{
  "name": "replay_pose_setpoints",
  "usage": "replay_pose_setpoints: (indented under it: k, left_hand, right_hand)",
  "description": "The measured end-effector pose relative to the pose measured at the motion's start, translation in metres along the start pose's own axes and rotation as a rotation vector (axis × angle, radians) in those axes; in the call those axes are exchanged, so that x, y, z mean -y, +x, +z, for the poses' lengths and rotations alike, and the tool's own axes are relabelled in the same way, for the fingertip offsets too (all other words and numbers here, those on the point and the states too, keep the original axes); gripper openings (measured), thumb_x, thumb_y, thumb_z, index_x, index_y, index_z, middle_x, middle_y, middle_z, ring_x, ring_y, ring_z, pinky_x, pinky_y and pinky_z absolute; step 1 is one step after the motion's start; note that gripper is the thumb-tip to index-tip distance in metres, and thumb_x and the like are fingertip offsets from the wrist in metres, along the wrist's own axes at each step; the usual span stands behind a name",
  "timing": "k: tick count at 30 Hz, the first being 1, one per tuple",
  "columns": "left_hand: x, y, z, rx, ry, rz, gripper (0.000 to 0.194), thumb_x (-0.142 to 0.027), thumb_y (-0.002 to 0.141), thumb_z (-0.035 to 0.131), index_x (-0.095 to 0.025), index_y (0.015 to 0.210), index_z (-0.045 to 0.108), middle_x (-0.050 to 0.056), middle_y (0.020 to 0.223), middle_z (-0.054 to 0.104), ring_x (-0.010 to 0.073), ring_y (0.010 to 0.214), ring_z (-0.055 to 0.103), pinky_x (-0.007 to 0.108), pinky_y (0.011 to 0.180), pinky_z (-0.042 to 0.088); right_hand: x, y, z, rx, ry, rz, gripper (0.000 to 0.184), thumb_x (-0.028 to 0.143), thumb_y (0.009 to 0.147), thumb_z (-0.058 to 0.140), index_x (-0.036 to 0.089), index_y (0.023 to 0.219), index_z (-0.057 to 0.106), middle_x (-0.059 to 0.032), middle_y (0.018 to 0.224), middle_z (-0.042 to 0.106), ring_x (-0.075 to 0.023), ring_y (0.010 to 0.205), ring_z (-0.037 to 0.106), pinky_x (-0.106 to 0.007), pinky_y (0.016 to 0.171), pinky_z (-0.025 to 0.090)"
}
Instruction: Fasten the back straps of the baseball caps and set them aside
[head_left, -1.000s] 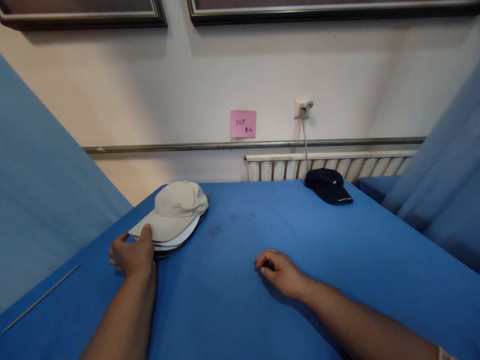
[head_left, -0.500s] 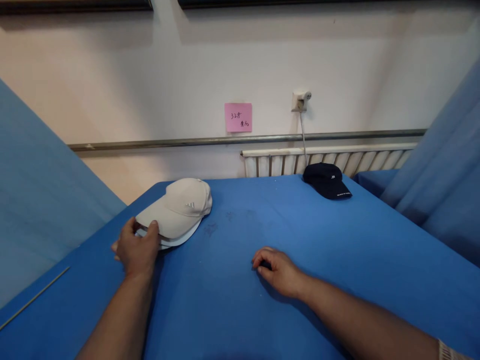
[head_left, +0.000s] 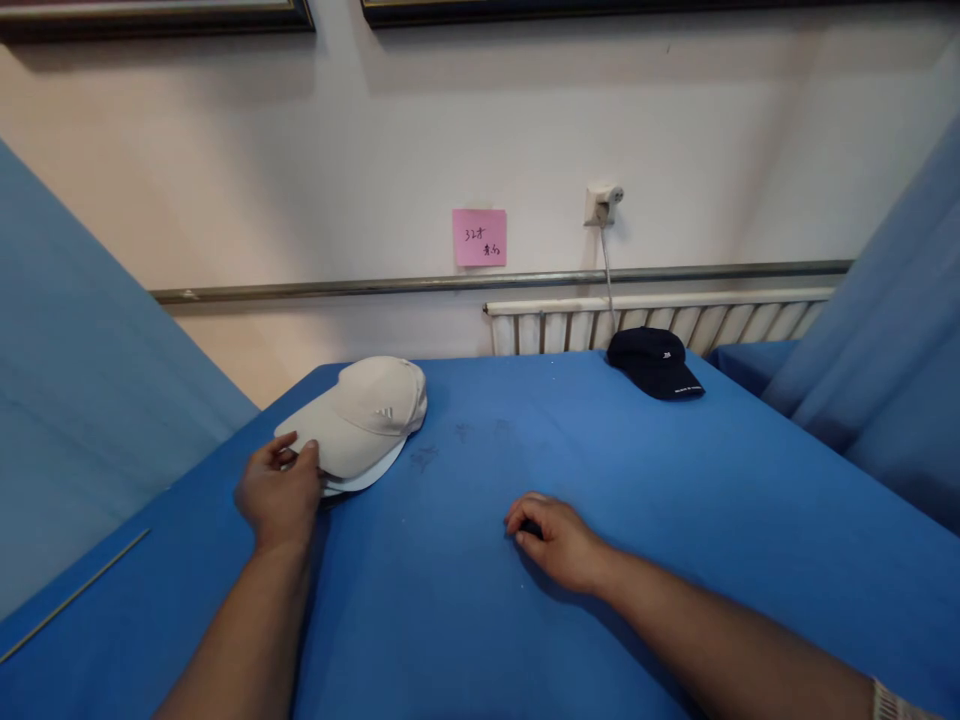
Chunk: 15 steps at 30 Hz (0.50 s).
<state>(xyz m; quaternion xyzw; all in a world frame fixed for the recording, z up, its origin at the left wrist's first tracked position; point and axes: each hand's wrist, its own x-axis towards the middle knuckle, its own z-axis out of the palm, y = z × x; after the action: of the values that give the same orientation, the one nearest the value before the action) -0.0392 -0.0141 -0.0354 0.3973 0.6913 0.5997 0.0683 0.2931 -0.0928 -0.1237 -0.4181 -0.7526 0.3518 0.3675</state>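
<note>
A cream baseball cap [head_left: 367,405] tops a small stack at the left of the blue-covered table [head_left: 465,600]. Beneath it the brim of a pale blue cap [head_left: 379,467] shows, with a dark edge lower still. My left hand [head_left: 281,490] pinches the front of the cream cap's brim, thumb and fingers closed on it. On the cover near the middle rests my right hand [head_left: 555,540], its fingers curled with a gap inside and nothing visible in them. Farther off, a navy baseball cap [head_left: 652,362] sits at the back right, apart from both hands.
A thin stick [head_left: 75,595] lies along the table's left side. Blue curtains [head_left: 90,380] hang at both sides. Behind the table are a radiator [head_left: 555,330], a metal rail [head_left: 352,288], a socket with a plugged-in cable [head_left: 601,207] and a pink note [head_left: 478,238].
My left hand's fingers have shifted upward onto the cream cap's brim, off the lower brims. The right hand stays in place. The view has tilted slightly up.
</note>
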Motion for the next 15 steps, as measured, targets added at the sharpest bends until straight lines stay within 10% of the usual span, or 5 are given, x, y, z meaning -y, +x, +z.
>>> replay_pose_setpoints:
  k: [15]
  left_hand:
    - [-0.0001,0.0086,-0.0015,-0.158,-0.193,-0.142,0.049,-0.02,0.08,0.056,-0.008,0.126,0.046,-0.004,0.069,0.052,0.0122,0.055,0.055,0.03,0.057,0.054]
  right_hand:
    - [0.0023,-0.0024,-0.0034,0.018,-0.048,-0.019,0.028,-0.003,0.074,0.055,0.022,0.085,0.062,-0.0011,0.097,0.066,-0.0159,0.094,0.061,-0.032,0.089,0.046]
